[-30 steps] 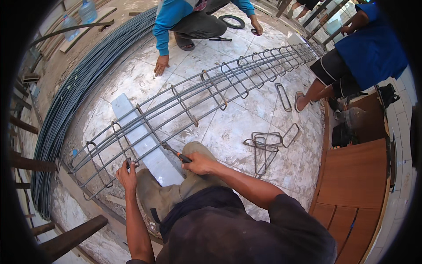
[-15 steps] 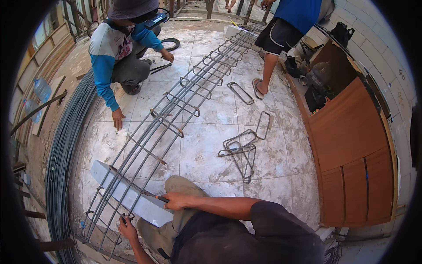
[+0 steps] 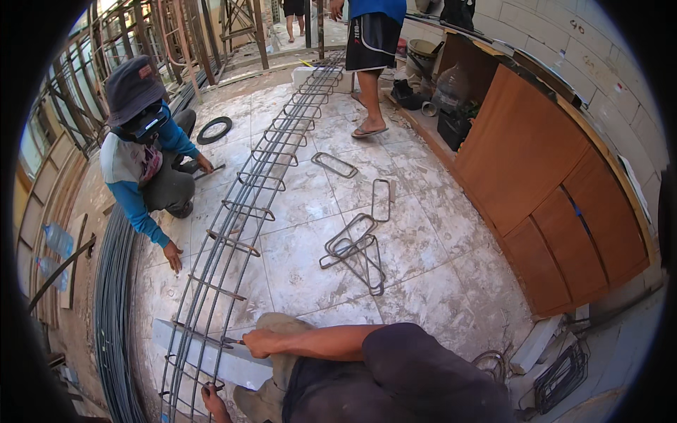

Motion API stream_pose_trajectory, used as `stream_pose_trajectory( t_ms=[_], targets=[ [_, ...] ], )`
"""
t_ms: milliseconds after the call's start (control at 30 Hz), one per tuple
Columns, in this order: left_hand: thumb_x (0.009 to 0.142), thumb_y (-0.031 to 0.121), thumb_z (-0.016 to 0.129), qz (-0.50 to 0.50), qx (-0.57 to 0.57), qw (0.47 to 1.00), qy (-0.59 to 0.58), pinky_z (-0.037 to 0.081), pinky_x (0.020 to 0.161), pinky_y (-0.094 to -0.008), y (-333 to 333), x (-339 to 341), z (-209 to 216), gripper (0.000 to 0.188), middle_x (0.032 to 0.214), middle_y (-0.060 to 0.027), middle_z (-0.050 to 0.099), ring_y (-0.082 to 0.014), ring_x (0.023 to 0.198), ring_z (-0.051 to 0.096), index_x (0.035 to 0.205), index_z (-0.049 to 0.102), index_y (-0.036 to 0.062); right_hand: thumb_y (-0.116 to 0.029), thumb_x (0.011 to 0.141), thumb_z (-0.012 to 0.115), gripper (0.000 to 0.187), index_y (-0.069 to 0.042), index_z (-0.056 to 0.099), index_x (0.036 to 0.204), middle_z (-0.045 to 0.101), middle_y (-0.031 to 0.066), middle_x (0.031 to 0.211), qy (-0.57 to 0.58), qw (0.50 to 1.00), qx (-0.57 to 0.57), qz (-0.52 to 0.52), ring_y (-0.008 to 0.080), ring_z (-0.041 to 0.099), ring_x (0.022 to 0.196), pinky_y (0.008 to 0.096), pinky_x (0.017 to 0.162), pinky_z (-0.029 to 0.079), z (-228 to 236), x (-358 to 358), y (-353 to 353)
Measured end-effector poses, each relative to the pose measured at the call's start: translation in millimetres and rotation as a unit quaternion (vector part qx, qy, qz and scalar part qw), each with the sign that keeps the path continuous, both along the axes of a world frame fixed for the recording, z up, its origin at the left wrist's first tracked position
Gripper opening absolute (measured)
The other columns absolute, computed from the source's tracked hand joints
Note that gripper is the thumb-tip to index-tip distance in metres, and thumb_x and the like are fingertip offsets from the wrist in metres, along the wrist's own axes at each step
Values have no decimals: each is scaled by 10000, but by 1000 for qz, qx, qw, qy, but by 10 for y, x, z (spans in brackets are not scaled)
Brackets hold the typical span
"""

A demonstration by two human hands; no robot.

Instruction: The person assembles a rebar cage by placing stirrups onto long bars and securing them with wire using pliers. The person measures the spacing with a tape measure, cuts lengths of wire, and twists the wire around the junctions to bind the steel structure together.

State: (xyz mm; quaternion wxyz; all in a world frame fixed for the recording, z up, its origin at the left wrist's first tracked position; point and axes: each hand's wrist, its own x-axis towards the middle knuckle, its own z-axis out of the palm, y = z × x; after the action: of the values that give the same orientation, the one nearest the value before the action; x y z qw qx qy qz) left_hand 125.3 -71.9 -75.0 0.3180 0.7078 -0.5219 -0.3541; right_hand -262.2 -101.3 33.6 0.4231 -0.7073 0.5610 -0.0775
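A long rebar cage (image 3: 233, 233) of grey bars and rectangular stirrups runs from my lower left to the far end of the floor. My left hand (image 3: 214, 403) is closed on a stirrup (image 3: 213, 385) at the cage's near end; part of the hand is cut off below. My right hand (image 3: 259, 343) is wrapped round a dark hand tool (image 3: 229, 342), which points left to the cage's right side. Its jaws, if any, are too small to make out. Under the cage lies a pale grey block (image 3: 240, 368), close to my bent knee.
Loose stirrups (image 3: 356, 247) lie on the tiles to the right. A crouching person (image 3: 144, 151) works left of the cage; another person (image 3: 370, 63) stands beyond. Bundled rebar (image 3: 116, 296) lines the left. A wooden cabinet (image 3: 557, 190) stands right, a black ring (image 3: 214, 130) far left.
The view has turned, showing more of the far end and right side. The crouching person's head has tipped downward. Both my hands keep their grips beside the cage.
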Motion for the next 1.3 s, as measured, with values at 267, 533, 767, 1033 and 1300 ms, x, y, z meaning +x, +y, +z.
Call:
stream_pose_trajectory(
  t_ms=[267,533,767,1033,1300],
  targets=[
    [1020,429,553,29,97,987,127,337,1139,-385,80,-53,206,589,1147,-186,723,-219,1271,517,1508,441,117,-129,923,579,400,-124,580,1322,594,59,858,-385,887,187,-175,212,635,760,415,547,521,866,-719,726],
    [1012,545,411,14,139,970,-199,134,1169,-534,34,-338,374,555,1400,-117,566,-342,1397,372,1389,590,180,-160,1009,587,412,-58,495,1397,526,29,937,-493,798,72,-339,129,611,682,293,506,544,1180,-1315,1336],
    [1018,579,378,-2,141,967,-214,92,1163,-581,73,-163,251,575,1470,-116,498,-364,1433,314,1385,590,191,-166,1024,598,398,-74,535,1407,556,24,774,-436,823,55,-360,118,603,654,296,549,551,898,-1020,1428],
    [1018,575,394,-5,94,956,-276,142,1144,-601,126,-53,136,589,1413,-143,546,-383,1375,396,1312,595,106,-186,1029,594,423,-21,515,1410,649,121,1039,-405,836,72,-364,192,679,728,327,572,601,739,-947,1516],
    [1036,571,363,14,77,953,-292,188,1119,-568,162,-178,219,584,1404,-145,540,-368,1337,425,1291,582,93,-152,1037,556,380,-3,517,1384,636,121,1002,-360,850,89,-373,211,700,714,325,529,606,813,-1000,1471]
  ],
)
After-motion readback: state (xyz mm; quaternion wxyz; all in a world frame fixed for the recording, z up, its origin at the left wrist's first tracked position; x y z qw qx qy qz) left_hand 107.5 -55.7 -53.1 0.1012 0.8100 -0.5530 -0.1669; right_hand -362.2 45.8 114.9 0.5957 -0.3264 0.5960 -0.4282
